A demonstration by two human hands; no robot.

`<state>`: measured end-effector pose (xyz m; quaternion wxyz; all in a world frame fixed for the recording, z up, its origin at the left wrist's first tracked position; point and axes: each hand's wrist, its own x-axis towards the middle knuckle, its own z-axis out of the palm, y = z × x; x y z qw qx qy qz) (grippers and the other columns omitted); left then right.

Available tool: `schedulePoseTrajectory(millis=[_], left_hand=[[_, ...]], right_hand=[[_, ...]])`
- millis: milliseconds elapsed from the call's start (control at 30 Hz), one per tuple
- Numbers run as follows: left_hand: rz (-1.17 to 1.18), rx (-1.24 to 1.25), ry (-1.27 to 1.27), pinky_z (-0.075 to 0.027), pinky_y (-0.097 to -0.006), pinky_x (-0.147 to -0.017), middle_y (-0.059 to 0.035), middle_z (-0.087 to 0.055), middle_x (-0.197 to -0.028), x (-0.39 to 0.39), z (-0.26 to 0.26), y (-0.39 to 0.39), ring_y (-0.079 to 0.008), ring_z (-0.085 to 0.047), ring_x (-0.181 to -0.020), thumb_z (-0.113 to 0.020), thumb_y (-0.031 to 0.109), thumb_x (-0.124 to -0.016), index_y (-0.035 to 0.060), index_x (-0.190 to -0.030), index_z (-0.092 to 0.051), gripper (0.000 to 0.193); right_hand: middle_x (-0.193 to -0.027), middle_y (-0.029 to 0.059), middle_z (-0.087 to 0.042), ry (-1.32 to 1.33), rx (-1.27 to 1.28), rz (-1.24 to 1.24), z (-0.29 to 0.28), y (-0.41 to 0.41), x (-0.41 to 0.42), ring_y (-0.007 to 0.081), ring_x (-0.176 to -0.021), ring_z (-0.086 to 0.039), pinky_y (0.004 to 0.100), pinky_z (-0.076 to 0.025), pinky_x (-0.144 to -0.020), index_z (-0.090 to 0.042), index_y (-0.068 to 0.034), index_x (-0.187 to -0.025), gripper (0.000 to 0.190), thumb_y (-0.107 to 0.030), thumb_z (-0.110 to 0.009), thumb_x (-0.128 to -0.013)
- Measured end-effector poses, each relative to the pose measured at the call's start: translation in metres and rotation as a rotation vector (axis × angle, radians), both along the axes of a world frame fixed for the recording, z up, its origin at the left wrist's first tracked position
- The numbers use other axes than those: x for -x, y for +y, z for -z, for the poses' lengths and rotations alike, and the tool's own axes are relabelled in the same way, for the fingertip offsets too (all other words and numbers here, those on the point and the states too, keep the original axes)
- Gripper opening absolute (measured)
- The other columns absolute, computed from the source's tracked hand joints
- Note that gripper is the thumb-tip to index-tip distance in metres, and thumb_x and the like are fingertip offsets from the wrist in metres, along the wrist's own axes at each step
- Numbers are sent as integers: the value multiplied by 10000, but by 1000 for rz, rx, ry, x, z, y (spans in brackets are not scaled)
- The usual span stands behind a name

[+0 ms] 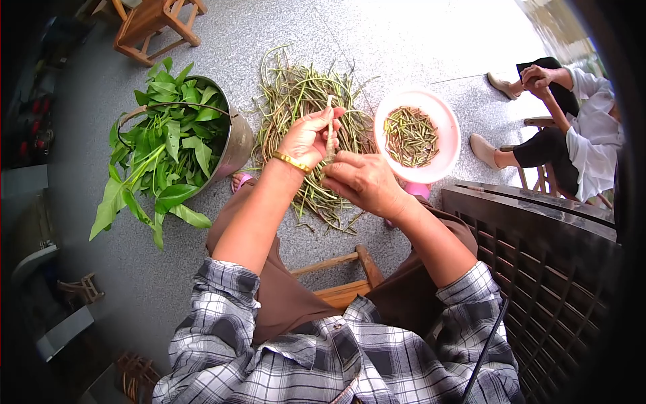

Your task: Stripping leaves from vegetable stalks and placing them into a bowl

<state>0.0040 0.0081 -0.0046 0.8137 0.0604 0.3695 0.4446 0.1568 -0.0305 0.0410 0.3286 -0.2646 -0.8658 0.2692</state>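
My left hand (pixel 312 132), with a gold bracelet on its wrist, holds a pale, thin stalk (pixel 330 136) upright between thumb and fingers. At the stalk's lower end, my right hand (pixel 364 183) has its fingertips pinched together on it; what exactly they grip is partly hidden. Below both hands, a loose heap of long green and brown plant stalks (pixel 290 96) spreads over the floor. To the right of the heap stands a pink plastic basin (pixel 450 132), holding many short stalk pieces (pixel 411 139).
On the left, a metal bucket (pixel 237 144) overflows with leafy greens (pixel 169 131). A wooden chair (pixel 156 30) stands at the upper left. Beside my right arm rises a dark slatted frame (pixel 535 252). Another person (pixel 588 136) sits at the right, hands together. Beneath me is a wooden stool (pixel 348 293).
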Motion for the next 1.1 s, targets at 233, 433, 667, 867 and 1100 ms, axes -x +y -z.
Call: schedulePoseTrajectory(millis=[233,433,667,867,1100], left_hand=[[-161,-14,-58,-409,-170,-525,13,-564,-730,17,3,9,-39,-452,-562,-526,165,-849,35,-1014,-570,214],[108,-267,-59,-433,-176,-543,-30,-605,-794,9,-11,4,-37,-497,-564,-533,137,-840,56,-1183,-440,364],[145,-364,82,-420,-147,-517,-59,-604,-841,2,-22,-1,-24,-501,-570,-518,118,-851,58,-1146,-467,305],[-26,-301,158,-408,-166,-524,-45,-602,-802,1,-21,5,-41,-472,-587,-566,144,-825,32,-1007,-564,213],[-97,-159,81,-419,-170,-514,-44,-608,-744,5,3,3,-55,-512,-574,-553,105,-825,18,-960,-578,163]], right_hand=[[-634,21,-522,419,1343,-75,7,-21,-4,154,-469,-483,260,-361,-414,-553,-50,-696,143,-174,-542,-767],[-674,52,-533,915,1766,120,2,-4,-3,148,-593,-522,254,-407,-521,-532,-55,-835,358,-377,-374,-843],[-567,-31,-490,801,1645,181,13,-3,1,62,-448,-449,196,-354,-418,-563,-66,-836,227,-291,-537,-844],[-585,-37,-508,706,1540,219,24,2,-4,36,-447,-419,176,-312,-407,-574,-70,-760,201,-263,-594,-812],[-646,86,-535,113,471,277,11,5,-2,210,-530,-525,292,-400,-470,-585,-37,-795,158,-140,-663,-705]])
